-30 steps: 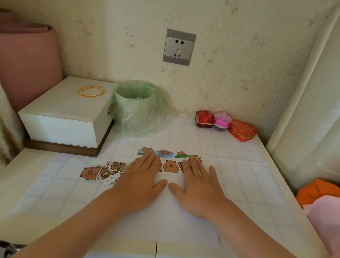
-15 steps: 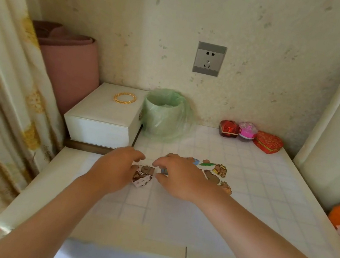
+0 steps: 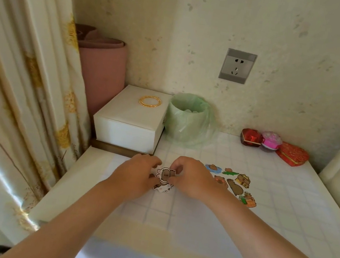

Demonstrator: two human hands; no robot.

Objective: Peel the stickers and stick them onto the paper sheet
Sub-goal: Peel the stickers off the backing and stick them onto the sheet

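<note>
A brown cartoon sticker (image 3: 165, 174) with a white border is held up between my two hands, above a small pile of loose stickers (image 3: 162, 188) on the table. My left hand (image 3: 136, 173) pinches its left edge with curled fingers. My right hand (image 3: 192, 179) pinches its right edge. The white paper sheet (image 3: 245, 224) lies on the checked tabletop to the right, with several stickers (image 3: 235, 183) stuck along its far part. My right forearm covers part of the sheet.
A white box (image 3: 130, 123) carrying gold bangles (image 3: 150, 101) stands at the back left, next to a bin lined with a green bag (image 3: 187, 120). Red and pink gift boxes (image 3: 271, 144) sit at the back right. A curtain (image 3: 18, 85) hangs at the left.
Both hands left the paper sheet and moved left to the sticker pile. They now hold one sticker lifted between them. The view swung left.
</note>
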